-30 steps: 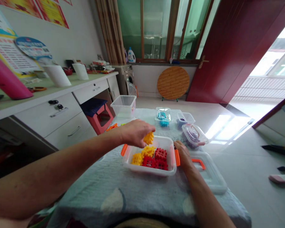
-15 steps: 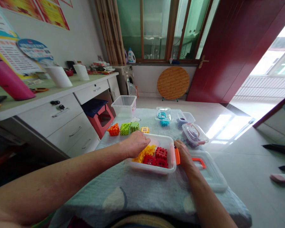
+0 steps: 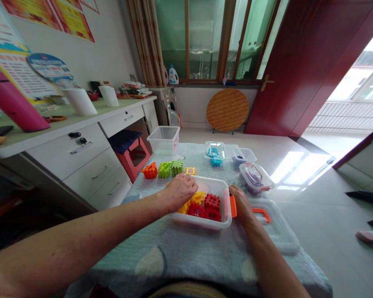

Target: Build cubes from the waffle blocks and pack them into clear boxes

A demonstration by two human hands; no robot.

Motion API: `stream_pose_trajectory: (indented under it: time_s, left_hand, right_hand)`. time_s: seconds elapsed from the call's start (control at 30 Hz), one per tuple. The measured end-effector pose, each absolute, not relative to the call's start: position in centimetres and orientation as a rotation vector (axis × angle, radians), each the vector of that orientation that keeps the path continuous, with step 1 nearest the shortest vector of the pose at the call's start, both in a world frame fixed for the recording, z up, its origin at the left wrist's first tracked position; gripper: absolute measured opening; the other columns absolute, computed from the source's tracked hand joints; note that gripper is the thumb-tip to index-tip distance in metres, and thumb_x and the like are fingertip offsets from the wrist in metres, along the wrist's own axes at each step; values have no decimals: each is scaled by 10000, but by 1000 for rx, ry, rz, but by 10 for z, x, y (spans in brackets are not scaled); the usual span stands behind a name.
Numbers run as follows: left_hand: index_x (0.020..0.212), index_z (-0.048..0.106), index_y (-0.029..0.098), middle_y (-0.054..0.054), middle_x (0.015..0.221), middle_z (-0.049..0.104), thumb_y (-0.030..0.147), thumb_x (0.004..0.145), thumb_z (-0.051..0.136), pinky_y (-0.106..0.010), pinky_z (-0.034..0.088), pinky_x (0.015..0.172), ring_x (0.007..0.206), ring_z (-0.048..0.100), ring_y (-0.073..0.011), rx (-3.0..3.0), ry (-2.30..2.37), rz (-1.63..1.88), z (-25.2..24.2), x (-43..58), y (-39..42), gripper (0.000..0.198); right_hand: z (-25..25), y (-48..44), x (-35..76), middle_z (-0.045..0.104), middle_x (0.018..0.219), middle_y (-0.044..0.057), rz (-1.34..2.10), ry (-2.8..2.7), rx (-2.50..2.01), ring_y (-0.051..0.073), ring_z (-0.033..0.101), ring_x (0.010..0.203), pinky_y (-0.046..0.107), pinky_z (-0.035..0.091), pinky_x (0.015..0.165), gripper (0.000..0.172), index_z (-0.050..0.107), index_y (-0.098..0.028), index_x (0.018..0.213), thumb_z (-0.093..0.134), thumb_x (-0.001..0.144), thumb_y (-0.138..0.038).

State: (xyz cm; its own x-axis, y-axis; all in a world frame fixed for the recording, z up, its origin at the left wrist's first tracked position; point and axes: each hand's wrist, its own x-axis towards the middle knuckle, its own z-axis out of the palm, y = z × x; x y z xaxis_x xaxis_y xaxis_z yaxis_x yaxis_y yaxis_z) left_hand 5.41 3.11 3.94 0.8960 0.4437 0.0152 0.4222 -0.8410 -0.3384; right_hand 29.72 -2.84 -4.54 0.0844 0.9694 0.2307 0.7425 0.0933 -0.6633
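Observation:
A clear plastic storage box point(image 3: 202, 224) sits on the cloth-covered table in front of me. Inside it lie several red blocks point(image 3: 211, 202) and yellow blocks point(image 3: 197, 198), openwork with notched edges. My left hand point(image 3: 180, 191) is over the box's left side, fingers curled; whatever they hold is hidden. My right hand point(image 3: 238, 198) grips the box's right side beside its orange latch point(image 3: 233, 206), the fingers partly hidden. Past the box stand an orange block point(image 3: 149, 170), green blocks point(image 3: 176, 168) and a small pale yellow block point(image 3: 190, 170).
A clear lid point(image 3: 281, 231) with an orange handle lies at the right. Farther back are an open clear bin point(image 3: 163, 145), a container of blue pieces point(image 3: 214, 151), an open container point(image 3: 244, 156) and a lidded container of purple pieces point(image 3: 255, 176). A desk point(image 3: 90, 142) stands at the left.
The whole view has shifted slightly. My left hand has moved a little to the right over the box, its fingers curled; my right hand stays at the box's right side.

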Motion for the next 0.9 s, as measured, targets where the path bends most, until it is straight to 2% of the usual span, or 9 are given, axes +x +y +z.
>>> stream_pose_trajectory:
  time_s: [0.13, 0.37, 0.5, 0.6, 0.73, 0.9]
  left_hand:
    - [870, 620, 140, -115, 905, 642, 96, 794, 576, -343, 427, 699, 837, 613, -233, -2792, -627, 64, 35, 49, 35, 98]
    - [1020, 612, 173, -106, 947, 668, 79, 803, 537, -354, 462, 758, 903, 634, -251, -2892, -706, 68, 51, 46, 30, 249]
    - [1163, 580, 186, -111, 1127, 655, 111, 720, 640, -387, 464, 887, 1047, 604, -273, -3019, -833, -46, 63, 31, 30, 454]
    - [1171, 579, 180, -101, 1182, 635, 160, 790, 583, -387, 430, 981, 1104, 575, -248, -3082, -1010, -434, 64, 14, 30, 381]
    - [1038, 617, 190, -83, 1108, 642, 241, 867, 502, -370, 427, 984, 1087, 570, -231, -2993, -1342, -1152, 47, -4, 21, 212]
    - [1173, 556, 201, -72, 1215, 594, 428, 902, 504, -364, 395, 1012, 1142, 545, -236, -2709, -1897, -2085, 2, -8, 5, 357]
  right_hand:
    - [-45, -28, 296, 486, 665, 2, 430, -1696, -1690, 141, 454, 639, 252, 314, 577, 168, 474, -195, 569, 478, 733, -228]
    - [-43, -29, 296, 486, 657, 2, 427, -1693, -1677, 143, 466, 629, 248, 324, 560, 172, 472, -197, 558, 485, 728, -219]
    - [-42, -29, 296, 501, 658, 6, 407, -1684, -1669, 148, 474, 638, 248, 339, 570, 161, 503, -195, 561, 499, 721, -208]
    - [-43, -29, 297, 524, 680, 12, 399, -1675, -1687, 154, 489, 666, 250, 358, 595, 165, 554, -198, 598, 480, 744, -213]
    - [-48, -28, 299, 547, 722, 21, 362, -1660, -1691, 164, 514, 692, 263, 390, 633, 181, 612, -193, 675, 457, 760, -226]
    - [-46, -24, 300, 596, 794, 48, 219, -1563, -1611, 179, 553, 730, 292, 437, 696, 199, 640, -174, 809, 449, 794, -227]
